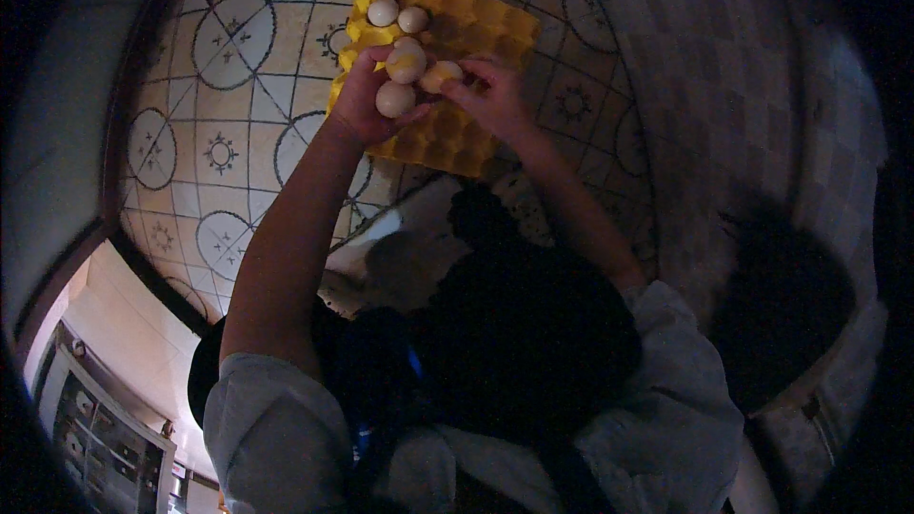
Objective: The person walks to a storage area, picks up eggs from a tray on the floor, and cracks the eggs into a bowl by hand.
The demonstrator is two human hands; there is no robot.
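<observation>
A yellow egg tray (457, 143) lies on the patterned tile floor before me. Two pale eggs, a whiter one (383, 12) and a browner one (413, 19), sit in cups near its far left corner. My left hand (363, 103) is over the tray's left side, cupped around a brown egg (395, 100) and an egg with a yellow smear (405, 66). Part of one more egg shows just behind the smeared one; whether it is held or in the tray, I cannot tell. Between the thumb and fingers of my right hand (496, 93) is another egg (441, 76) with a yellowish patch, close beside those in my left hand.
Patterned floor tiles (235, 114) surround the tray. Paler wall tiles (700, 86) rise on the right, where a dark shadow (785, 307) falls. A dark-edged doorway and a framed glass panel (107, 435) are at lower left. My legs area is too dark to make out.
</observation>
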